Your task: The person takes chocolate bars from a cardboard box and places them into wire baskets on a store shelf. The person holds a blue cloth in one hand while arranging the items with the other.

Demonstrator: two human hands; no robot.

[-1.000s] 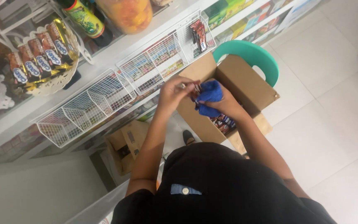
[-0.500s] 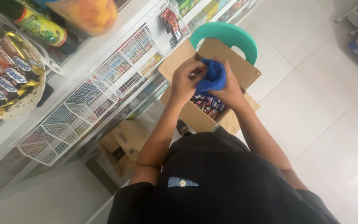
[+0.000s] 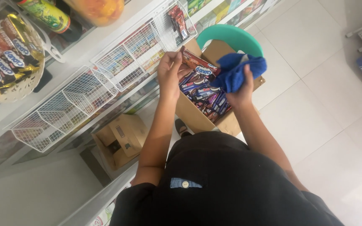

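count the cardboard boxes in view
2. One open cardboard box of snack bars sits on the green stool under both hands. A smaller box lies on the floor below the wire baskets. Others may be hidden behind the person.

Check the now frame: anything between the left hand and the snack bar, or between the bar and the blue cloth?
Nothing visible. The left hand already pinches the red snack bar at its end, above the open cardboard box. The blue cloth, bunched in the right hand, meets the bar's other end with no gap or object between them.
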